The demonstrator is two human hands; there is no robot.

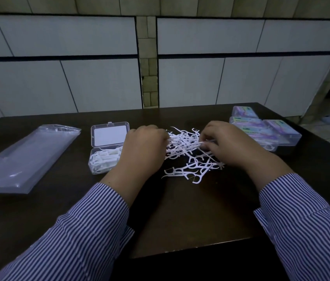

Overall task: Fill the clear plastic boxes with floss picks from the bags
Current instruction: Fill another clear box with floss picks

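Floss picks [188, 151] lie in a loose white pile at the table's [180, 220] centre. The left hand [145, 147], at nine o'clock of the pile, curls into it, though whether it holds any cannot be told. The right hand [227, 142], at three o'clock, pinches several picks. An open clear box [107, 147], part filled, sits just left; a plastic bag [24, 159] lies farther left. Closed boxes [261, 130] at two o'clock carry purple labels, unreadable.

We see two bare hands, the left hand [143, 147] and right hand [231, 145], emerging from long blue-and-white pinstriped cotton shirt sleeves [91, 226], the buttoned cuffs ending at the wrists; no rings, watch or gloves show on either.
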